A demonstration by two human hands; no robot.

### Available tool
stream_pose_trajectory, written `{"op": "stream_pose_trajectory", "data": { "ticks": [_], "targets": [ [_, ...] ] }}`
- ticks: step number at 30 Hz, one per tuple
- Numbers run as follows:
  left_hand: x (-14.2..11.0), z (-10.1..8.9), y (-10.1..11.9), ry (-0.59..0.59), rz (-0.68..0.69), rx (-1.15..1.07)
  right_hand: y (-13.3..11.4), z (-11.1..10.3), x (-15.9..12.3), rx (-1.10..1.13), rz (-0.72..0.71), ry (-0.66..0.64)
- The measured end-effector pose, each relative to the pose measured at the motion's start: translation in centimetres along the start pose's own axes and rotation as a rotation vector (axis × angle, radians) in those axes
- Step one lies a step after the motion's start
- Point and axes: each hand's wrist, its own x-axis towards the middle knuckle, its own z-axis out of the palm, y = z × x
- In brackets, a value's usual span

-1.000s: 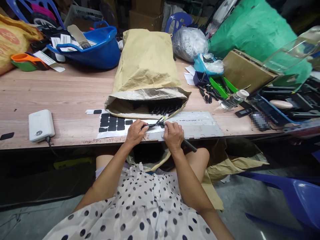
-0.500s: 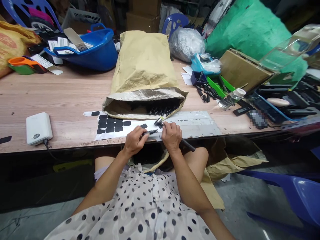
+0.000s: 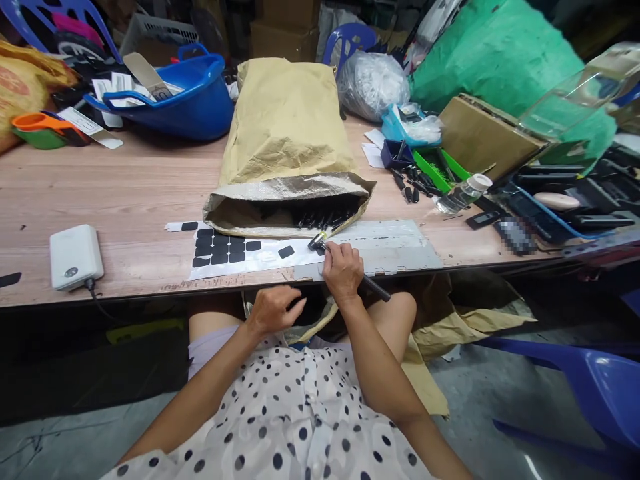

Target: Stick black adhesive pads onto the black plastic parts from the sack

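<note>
My right hand [image 3: 343, 272] grips the dark handle of a hammer [image 3: 374, 288], whose metal head rests over the grey strip at the table's edge. Below the edge, my left hand [image 3: 276, 309] hovers above the mouth of a bag [image 3: 315, 325] between my knees. Its thumb stands apart from the bent fingers, and nothing shows in it. On the table lies a white sheet [image 3: 267, 257] bearing several black rounded squares [image 3: 220, 250]. Beyond it an open paper sack [image 3: 285, 127] faces me, with slim black pieces [image 3: 325, 217] inside its mouth.
A white box with a cable [image 3: 76, 258] stands at left, and a blue basin [image 3: 185, 100] behind it. To the right are a green tray [image 3: 436, 170], loose black parts [image 3: 411, 185], a clear bottle [image 3: 465, 193] and a cardboard piece [image 3: 493, 137]. A blue chair [image 3: 595, 387] is at lower right.
My left hand has moved down and back from the table's edge to the bag, and the slim black pointed piece has left its fingers. My right hand stays put with the hammer.
</note>
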Motion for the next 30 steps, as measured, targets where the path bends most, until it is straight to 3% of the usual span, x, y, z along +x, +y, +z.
{"op": "stream_pose_trajectory", "data": {
  "ticks": [3, 6, 9, 13, 16, 19, 24, 30],
  "targets": [
    [5.4, -1.3, -0.6, 0.284, -0.17, 0.062, 0.0, 0.0, 0.0, -0.023, -0.002, 0.009],
    [11.0, -2.5, -2.6, 0.408, -0.436, 0.153, 0.0, 0.1, 0.1, -0.04, -0.014, 0.016],
    [14.8, -3.2, -4.9, 0.364, -0.675, 0.219, 0.0, 0.2, 0.2, -0.046, -0.026, 0.014],
    [16.2, -3.3, -6.6, 0.168, -0.875, 0.22, 0.0, 0.4, 0.2, -0.052, -0.023, 0.004],
    [15.2, -3.5, -6.7, 0.178, -0.798, 0.231, -0.1, 0.3, 0.2, -0.05, -0.02, -0.002],
    [13.0, -3.7, -6.1, 0.241, -0.565, 0.2, -0.2, 0.2, 0.2, -0.044, -0.011, -0.012],
    [8.9, -2.7, -4.5, 0.11, -0.199, 0.024, -0.1, -0.1, 0.4, -0.005, 0.006, -0.033],
    [7.7, -1.5, -4.4, 0.068, -0.148, -0.021, 0.5, -0.9, 1.1, 0.12, 0.033, -0.072]
  ]
}}
